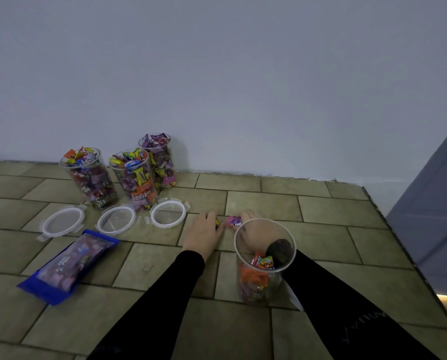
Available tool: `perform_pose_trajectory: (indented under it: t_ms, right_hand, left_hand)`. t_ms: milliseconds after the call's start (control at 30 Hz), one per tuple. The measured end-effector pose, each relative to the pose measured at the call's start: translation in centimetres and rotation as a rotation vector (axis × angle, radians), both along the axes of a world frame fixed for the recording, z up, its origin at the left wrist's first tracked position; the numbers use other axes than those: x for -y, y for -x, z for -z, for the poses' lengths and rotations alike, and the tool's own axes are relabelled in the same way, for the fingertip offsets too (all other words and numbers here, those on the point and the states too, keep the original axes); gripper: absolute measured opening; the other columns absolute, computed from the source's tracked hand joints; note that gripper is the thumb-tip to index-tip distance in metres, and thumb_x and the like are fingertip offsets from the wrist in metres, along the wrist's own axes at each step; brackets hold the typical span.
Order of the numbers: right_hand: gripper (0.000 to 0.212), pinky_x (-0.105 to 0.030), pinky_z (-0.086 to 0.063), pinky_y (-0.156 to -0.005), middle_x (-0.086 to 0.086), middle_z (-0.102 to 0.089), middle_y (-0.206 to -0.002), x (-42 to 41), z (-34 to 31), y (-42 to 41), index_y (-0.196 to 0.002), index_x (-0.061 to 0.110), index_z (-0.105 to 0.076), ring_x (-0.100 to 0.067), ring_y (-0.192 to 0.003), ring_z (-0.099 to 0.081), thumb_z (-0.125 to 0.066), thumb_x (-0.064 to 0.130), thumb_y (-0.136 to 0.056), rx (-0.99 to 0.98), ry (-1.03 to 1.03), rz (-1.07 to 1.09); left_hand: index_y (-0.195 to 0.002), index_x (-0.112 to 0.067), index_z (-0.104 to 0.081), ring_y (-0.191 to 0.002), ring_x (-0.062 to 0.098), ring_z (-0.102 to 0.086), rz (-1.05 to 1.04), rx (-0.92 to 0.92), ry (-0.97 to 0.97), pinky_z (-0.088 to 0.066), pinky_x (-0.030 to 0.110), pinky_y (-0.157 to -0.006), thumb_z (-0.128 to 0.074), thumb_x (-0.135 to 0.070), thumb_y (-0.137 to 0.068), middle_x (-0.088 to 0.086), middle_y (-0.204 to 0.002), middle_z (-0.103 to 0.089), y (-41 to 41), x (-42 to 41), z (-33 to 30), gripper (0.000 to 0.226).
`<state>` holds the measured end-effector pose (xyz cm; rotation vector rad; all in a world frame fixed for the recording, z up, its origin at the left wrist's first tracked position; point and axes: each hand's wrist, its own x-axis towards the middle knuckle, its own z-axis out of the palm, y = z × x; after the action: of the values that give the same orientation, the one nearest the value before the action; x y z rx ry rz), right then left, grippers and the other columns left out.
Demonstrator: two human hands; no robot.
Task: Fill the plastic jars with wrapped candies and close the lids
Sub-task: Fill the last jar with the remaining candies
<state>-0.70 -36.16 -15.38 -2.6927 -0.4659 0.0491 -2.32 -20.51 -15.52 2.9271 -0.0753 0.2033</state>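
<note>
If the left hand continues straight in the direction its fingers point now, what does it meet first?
The left hand points away towards the wall. Only bare floor tiles seem to lie ahead, so the wall comes first. The nearest lid lies to its left, probably off that line.

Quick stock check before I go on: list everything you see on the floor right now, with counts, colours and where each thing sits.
Full jars: three, clear plastic, packed with mixed-colour wrapped candies, no lids on, in a group by the wall at left.
Lids: three, clear with white rims, flat on the tiles in a row in front of the full jars.
Open jar: one, clear, only partly filled with candies, nearest the camera at right.
Candy bag: one, blue with a clear window, lying on the tiles at left.
Pink candy: one, on the tiles between the hands.
Floor: olive-brown tiles.
Left hand: black sleeve, resting on the tiles over a small candy.
Right hand: black sleeve, behind the open jar, touching the pink candy.
</note>
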Motion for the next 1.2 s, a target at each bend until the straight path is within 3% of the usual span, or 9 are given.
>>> perform_pose_trajectory:
  t_ms: [200,333,367,433,600,700,867,1000,1200]
  right_hand:
    - [0.029,-0.031,-0.034,-0.083,-0.014,-0.048,-0.124,-0.1,-0.9,0.9,-0.121,0.003,-0.049,-0.029,-0.108,-0.05,-0.043,0.023,-0.1,-0.051,0.027,0.02]
    - [0.011,-0.028,-0.034,-0.087,-0.009,-0.055,-0.108,0.4,-1.4,1.3,-0.094,0.014,-0.055,-0.023,-0.097,-0.055,-0.046,0.009,-0.099,-0.176,-0.192,0.006]
    - [0.012,-0.024,-0.035,-0.09,-0.012,-0.056,-0.112,0.6,-1.7,1.6,-0.096,0.013,-0.057,-0.025,-0.103,-0.055,-0.047,0.007,-0.098,-0.214,-0.206,-0.014]
    - [0.015,-0.017,-0.03,-0.079,-0.014,-0.054,-0.12,1.3,-2.1,1.8,-0.109,0.007,-0.058,-0.028,-0.116,-0.052,-0.05,0.013,-0.098,-0.207,-0.175,0.008]
    - [0.018,-0.034,-0.041,-0.076,-0.014,-0.058,-0.1,2.8,-3.5,1.2,-0.099,0.003,-0.054,-0.028,-0.093,-0.057,-0.048,0.021,-0.097,-0.082,-0.277,0.177]
    - [0.025,-0.032,-0.043,-0.07,-0.009,-0.064,-0.089,3.0,-6.2,2.1,-0.103,0.005,-0.056,-0.024,-0.079,-0.06,-0.046,0.028,-0.099,0.012,-0.407,0.21]
    - [0.011,-0.019,-0.041,-0.063,0.003,-0.059,-0.071,2.7,-10.8,3.6,-0.099,0.015,-0.051,-0.003,-0.062,-0.057,-0.048,0.025,-0.099,0.15,-0.775,0.218]
    - [0.011,-0.008,-0.04,-0.058,0.005,-0.057,-0.068,2.5,-13.9,5.5,-0.097,0.014,-0.054,0.006,-0.053,-0.051,-0.05,0.025,-0.098,0.214,-0.985,0.217]
    - [0.008,-0.02,-0.045,-0.066,0.008,-0.055,-0.069,1.9,-15.6,8.9,-0.096,0.021,-0.054,-0.002,-0.063,-0.053,-0.05,0.027,-0.099,0.211,-1.127,0.195]
  left_hand:
    - [-0.113,-0.008,-0.048,-0.108,0.03,-0.055,-0.001,-0.051,-0.007,-0.04,0.037,-0.086,-0.036,-0.04,-0.102,0.013,-0.117,-0.057,0.2,0.1,-0.4,0.036]
    - [-0.115,-0.008,-0.048,-0.109,0.03,-0.055,-0.001,-0.078,0.034,-0.041,0.037,-0.086,-0.04,-0.034,-0.101,0.014,-0.117,-0.057,0.5,0.1,-0.9,0.03]
    - [-0.114,-0.008,-0.048,-0.107,0.031,-0.055,-0.002,-0.091,0.05,-0.041,0.037,-0.085,-0.042,-0.033,-0.101,0.015,-0.115,-0.059,0.6,0.0,-0.9,0.029]
    - [-0.113,-0.007,-0.049,-0.105,0.033,-0.056,-0.009,-0.123,0.102,-0.043,0.038,-0.085,-0.044,-0.034,-0.1,0.016,-0.112,-0.06,0.8,-0.1,-1.2,0.03]
    - [-0.092,-0.01,-0.05,-0.092,0.034,-0.061,-0.061,-0.082,0.376,-0.048,0.042,-0.078,-0.049,-0.032,-0.097,0.017,-0.095,-0.065,1.5,0.5,-2.4,0.023]
    - [-0.082,-0.014,-0.05,-0.075,0.028,-0.06,-0.084,-0.037,0.608,-0.049,0.041,-0.067,-0.048,-0.033,-0.096,0.01,-0.076,-0.063,2.1,1.3,-4.1,0.024]
    - [-0.064,-0.02,-0.04,-0.055,0.01,-0.035,-0.045,0.172,0.887,-0.026,0.022,-0.049,-0.047,-0.023,-0.097,-0.004,-0.06,-0.04,3.8,2.6,-8.9,0.034]
    - [-0.066,-0.015,-0.041,-0.053,0.007,-0.029,-0.003,0.276,1.038,-0.025,0.029,-0.054,-0.049,-0.022,-0.096,-0.007,-0.059,-0.035,5.2,3.6,-11.7,0.032]
    - [-0.061,-0.025,-0.044,-0.059,0.015,-0.033,0.054,0.261,1.352,-0.032,0.032,-0.061,-0.049,-0.029,-0.096,-0.013,-0.056,-0.036,7.7,5.0,-14.2,0.036]
